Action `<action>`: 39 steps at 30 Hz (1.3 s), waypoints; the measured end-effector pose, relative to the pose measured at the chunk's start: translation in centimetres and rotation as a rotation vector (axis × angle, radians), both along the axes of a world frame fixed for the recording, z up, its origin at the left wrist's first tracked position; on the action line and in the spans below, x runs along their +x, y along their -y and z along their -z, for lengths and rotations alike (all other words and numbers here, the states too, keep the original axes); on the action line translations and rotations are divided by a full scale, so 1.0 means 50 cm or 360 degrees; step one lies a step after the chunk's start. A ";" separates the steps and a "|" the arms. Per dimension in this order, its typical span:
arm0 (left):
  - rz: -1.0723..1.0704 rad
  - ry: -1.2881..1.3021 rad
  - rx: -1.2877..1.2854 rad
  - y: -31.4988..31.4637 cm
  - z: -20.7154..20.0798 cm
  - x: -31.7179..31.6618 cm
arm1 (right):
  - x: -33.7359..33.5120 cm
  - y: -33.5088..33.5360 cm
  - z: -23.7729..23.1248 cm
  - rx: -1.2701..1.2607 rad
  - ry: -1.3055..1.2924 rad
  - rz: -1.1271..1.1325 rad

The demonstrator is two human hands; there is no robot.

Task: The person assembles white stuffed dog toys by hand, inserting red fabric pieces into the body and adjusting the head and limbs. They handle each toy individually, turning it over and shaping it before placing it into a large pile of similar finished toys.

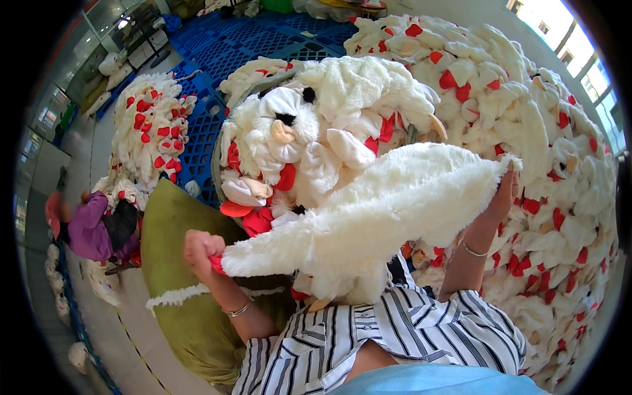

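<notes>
A white furry plush skin (375,217) is stretched between my two hands, above my lap. My left hand (203,251) is closed in a fist on its left end, where a bit of red cloth shows by the fingers. My right hand (505,191) grips the other end, higher up and to the right; its fingers are partly hidden behind the fur. Just beyond the stretched skin stands a round container (220,161) heaped with similar plush skins (368,85), with red pieces, black patches and a beige beak-like piece among them.
A huge pile of white and red plush skins (526,131) fills the right side. A smaller pile (141,125) lies on blue plastic pallets (197,49) at the left. Close to my left arm is a bulging olive-green sack (178,316). A person in purple (92,227) sits at the far left.
</notes>
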State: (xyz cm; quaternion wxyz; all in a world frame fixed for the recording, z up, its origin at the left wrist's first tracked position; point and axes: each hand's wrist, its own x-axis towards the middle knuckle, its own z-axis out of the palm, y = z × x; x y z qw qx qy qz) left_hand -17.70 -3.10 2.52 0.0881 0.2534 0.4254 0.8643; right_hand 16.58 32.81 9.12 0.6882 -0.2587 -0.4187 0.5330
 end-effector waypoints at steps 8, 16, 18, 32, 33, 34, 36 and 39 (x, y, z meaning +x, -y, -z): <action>0.0115 -0.0002 -0.0134 -0.013 0.036 -0.005 | -0.012 -0.015 0.009 0.0056 0.0080 -0.0116; 0.0825 -0.0288 -0.1150 -0.050 0.038 0.054 | 0.007 -0.015 0.051 0.0000 0.0198 -0.0611; 0.1191 -0.0201 -0.1084 -0.067 0.048 0.096 | 0.005 0.004 0.071 -0.0017 0.0264 -0.0764; 0.0620 -0.0863 -0.1257 -0.159 0.034 0.348 | 0.042 0.235 0.037 0.0494 0.0495 -0.1780; 0.0700 -0.0932 -0.1263 -0.157 0.038 0.360 | 0.045 0.255 0.034 0.0579 0.0485 -0.1817; 0.0778 -0.0999 -0.1269 -0.153 0.039 0.371 | 0.047 0.277 0.032 0.0657 0.0438 -0.1887; 0.1098 -0.0761 -0.1173 -0.137 0.046 0.411 | 0.047 0.318 0.028 0.0887 0.0417 -0.1966; 0.1444 -0.0192 -0.1038 -0.091 0.079 0.462 | 0.057 0.375 0.025 0.0948 0.0677 -0.2126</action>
